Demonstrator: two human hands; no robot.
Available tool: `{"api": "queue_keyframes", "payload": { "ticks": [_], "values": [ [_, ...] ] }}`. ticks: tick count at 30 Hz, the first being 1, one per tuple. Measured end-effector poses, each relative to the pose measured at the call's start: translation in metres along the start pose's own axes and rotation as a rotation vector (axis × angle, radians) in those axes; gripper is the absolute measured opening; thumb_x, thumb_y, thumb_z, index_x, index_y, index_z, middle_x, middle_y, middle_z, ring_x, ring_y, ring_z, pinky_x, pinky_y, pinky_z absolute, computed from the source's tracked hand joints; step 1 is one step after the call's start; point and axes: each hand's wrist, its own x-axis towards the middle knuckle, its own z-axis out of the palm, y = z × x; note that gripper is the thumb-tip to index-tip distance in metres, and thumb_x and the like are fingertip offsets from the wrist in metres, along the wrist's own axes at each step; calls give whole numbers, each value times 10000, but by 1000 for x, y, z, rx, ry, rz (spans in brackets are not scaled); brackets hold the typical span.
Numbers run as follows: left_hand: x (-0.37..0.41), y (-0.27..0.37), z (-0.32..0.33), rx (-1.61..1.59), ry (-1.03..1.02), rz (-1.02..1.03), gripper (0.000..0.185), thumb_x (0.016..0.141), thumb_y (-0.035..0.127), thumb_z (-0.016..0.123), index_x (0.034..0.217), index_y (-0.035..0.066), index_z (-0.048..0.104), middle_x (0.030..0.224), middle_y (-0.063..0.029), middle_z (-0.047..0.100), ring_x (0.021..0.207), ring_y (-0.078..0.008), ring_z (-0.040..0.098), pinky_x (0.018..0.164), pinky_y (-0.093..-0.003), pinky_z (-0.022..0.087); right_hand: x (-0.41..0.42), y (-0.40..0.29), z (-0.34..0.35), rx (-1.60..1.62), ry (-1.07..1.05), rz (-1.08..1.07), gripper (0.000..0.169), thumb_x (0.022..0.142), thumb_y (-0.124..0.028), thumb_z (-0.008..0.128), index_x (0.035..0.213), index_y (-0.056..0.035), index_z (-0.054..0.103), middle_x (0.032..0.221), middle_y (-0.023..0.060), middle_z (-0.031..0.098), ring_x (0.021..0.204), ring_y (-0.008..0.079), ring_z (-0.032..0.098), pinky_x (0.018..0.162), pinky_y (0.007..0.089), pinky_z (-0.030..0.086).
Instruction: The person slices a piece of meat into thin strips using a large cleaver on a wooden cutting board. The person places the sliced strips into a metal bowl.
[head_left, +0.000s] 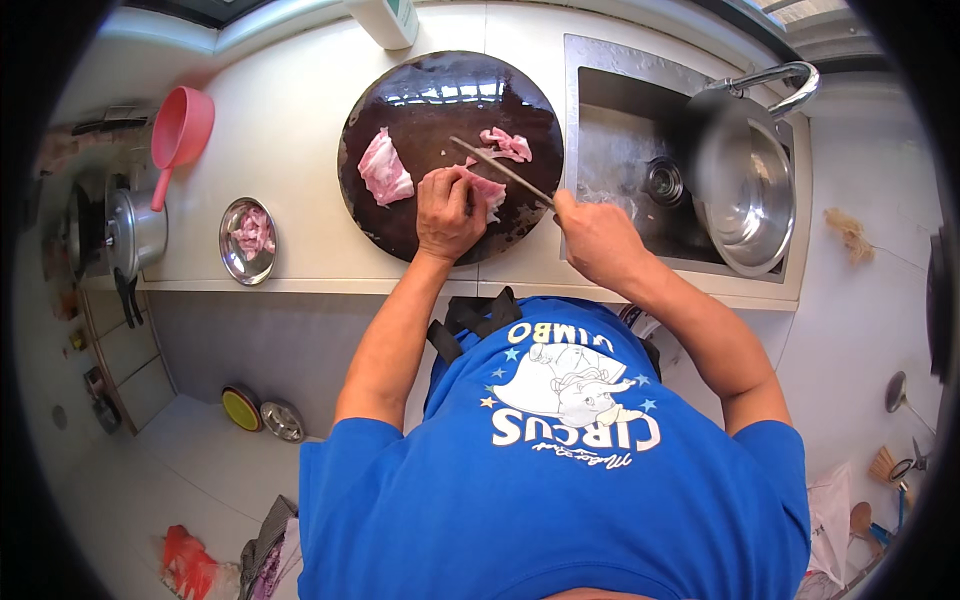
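My left hand (451, 214) presses with curled fingers on a piece of raw meat (486, 187) on a round dark cutting board (450, 116). In my right hand (600, 238) is the handle of a knife (510, 174), seen nearly edge-on. Its blade slants up and left over the meat, just beyond my left fingers. Several cut strips of meat (511, 144) lie on the far side of the blade. A larger slab of pink and white meat (385, 169) rests apart at the board's left.
Left of the board, a steel bowl (248, 262) holds cut meat. A pink dipper (182, 127) and a pressure cooker (139, 232) stand farther left. On the right is a steel sink (622, 150) with a faucet (802, 79) and a large metal basin (750, 217). A white bottle (386, 22) stands behind the board.
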Motion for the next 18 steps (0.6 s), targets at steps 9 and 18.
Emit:
{"api": "queue_keyframes", "payload": {
  "ticks": [9, 18],
  "values": [
    [6, 5, -6, 11, -66, 24, 253, 788, 109, 813, 1009, 14, 733, 1033, -160, 672, 950, -381, 633, 851, -460, 535, 26, -23, 13, -75, -29, -46, 96, 939, -39, 552, 1014, 9, 517, 810, 245, 728, 744, 436, 743, 636, 525, 589],
    [2, 2, -3, 16, -35, -2, 182, 788, 46, 751, 955, 9, 691, 1024, -148, 656, 947, -369, 636, 838, -461, 516, 20, -6, 20, -86, 81, -13, 88, 921, -46, 572, 975, 16, 540, 783, 245, 730, 729, 423, 756, 643, 516, 606]
  ]
}}
